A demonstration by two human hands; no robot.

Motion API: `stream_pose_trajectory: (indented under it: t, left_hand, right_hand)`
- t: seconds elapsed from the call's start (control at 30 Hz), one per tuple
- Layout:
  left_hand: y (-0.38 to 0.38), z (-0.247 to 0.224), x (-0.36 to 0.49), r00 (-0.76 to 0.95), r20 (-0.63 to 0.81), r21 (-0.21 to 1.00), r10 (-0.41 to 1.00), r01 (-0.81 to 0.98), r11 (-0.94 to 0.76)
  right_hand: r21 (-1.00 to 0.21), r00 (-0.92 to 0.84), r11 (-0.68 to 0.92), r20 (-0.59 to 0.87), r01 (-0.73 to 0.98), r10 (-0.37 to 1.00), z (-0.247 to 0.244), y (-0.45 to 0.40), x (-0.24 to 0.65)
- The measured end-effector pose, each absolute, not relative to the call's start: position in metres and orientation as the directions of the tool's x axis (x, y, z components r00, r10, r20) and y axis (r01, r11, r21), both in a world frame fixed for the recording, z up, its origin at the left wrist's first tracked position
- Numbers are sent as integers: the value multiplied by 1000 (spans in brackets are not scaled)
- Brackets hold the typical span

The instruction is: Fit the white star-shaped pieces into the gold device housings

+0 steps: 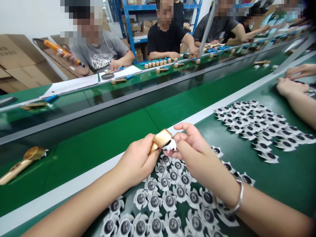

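Observation:
My left hand (138, 161) grips the handle end of a gold handheld-fan housing (162, 137), its round head tilted toward the right. At the open side of that head sits a white fan impeller (170, 145), pinched in the fingers of my right hand (195, 148). How deep the impeller reaches into the head is hidden. Under and in front of both hands, several rows of white impellers with dark hubs (169, 200) lie on the green worktable.
A second gold housing (34, 153) lies on the green conveyor belt (103, 131) at left. More impellers (254, 121) cover the table at right, near a co-worker's hands (293, 82). Across the belt, several people sit along a bench with gold and blue parts (160, 62).

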State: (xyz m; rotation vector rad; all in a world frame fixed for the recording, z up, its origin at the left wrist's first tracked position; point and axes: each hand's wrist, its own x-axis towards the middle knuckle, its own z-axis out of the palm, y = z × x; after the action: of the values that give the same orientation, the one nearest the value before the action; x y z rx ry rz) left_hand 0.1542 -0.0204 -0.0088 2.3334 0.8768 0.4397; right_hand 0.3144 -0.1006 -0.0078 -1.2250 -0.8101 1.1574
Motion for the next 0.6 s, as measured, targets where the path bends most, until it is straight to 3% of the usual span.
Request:
stream_pose_trajectory:
  t: [0.3, 0.6]
  left_hand:
    - [-20, -11, 153, 720, 130, 467, 682, 562, -682]
    - [-24, -6, 155, 721, 86, 681, 687, 461, -569]
  right_hand:
    - [-992, 269, 17, -18, -127, 963, -3, -105, 309]
    - [-963, 253, -25, -96, -269, 963, -3, -103, 309]
